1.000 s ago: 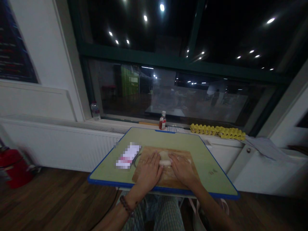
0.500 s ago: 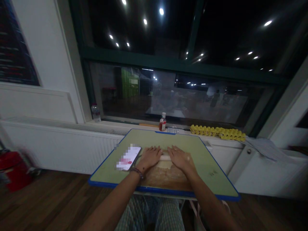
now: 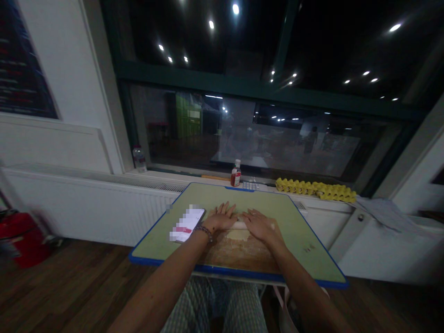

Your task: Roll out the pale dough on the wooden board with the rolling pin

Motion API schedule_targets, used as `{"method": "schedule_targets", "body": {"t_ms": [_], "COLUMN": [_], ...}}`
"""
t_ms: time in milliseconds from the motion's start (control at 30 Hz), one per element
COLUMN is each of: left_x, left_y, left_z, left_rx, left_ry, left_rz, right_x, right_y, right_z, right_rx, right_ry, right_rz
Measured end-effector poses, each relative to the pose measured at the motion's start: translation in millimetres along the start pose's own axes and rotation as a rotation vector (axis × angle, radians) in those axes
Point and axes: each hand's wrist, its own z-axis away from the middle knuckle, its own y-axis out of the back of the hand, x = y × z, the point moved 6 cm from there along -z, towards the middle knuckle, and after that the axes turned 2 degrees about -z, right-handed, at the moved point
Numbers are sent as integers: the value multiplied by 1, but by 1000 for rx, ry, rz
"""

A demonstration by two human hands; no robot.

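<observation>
Left hand (image 3: 220,219) is lying over one end of the rolling pin (image 3: 239,225), fingers sitting spread and pointing away from the body. Right hand (image 3: 257,224) is covering the other end, fingers reaching out straight, slightly apart. Pin is showing only between the hands. Dough (image 3: 238,235) is lying flat on the board (image 3: 243,259), just nearside of the fingers. Phone (image 3: 190,222) is resting left of the left fingers; bottle (image 3: 236,176) is standing beyond both hands' fingertips.

Cream dough (image 3: 237,235), brown board (image 3: 239,257), blue-edged green table (image 3: 300,231), checked trousers (image 3: 243,307)
</observation>
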Motion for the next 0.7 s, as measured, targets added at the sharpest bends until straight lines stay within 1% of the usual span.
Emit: {"method": "schedule_targets", "body": {"t_ms": [100,167,300,400,533,600,700], "left_x": [2,7,14,20,27,30,34], "left_y": [0,3,8,12,9,7,9], "left_z": [3,6,13,18,22,24,28], "left_rx": [13,19,-72,-107,-179,-182,-139], "left_ry": [15,-10,-44,-105,-166,-164,-185], "left_rz": [27,29,44,85,121,121,98], "right_x": [-11,-15,-20,-23,-22,-18,-12], "right_y": [11,15,20,22,20,18,14], "right_z": [12,18,29,37,44,44,39], "right_rx": [38,48,78,76,87,66,-24], "right_ry": [37,49,83,100,123,137,169], "right_rz": [57,75,67,64,20,-20,-87]}}
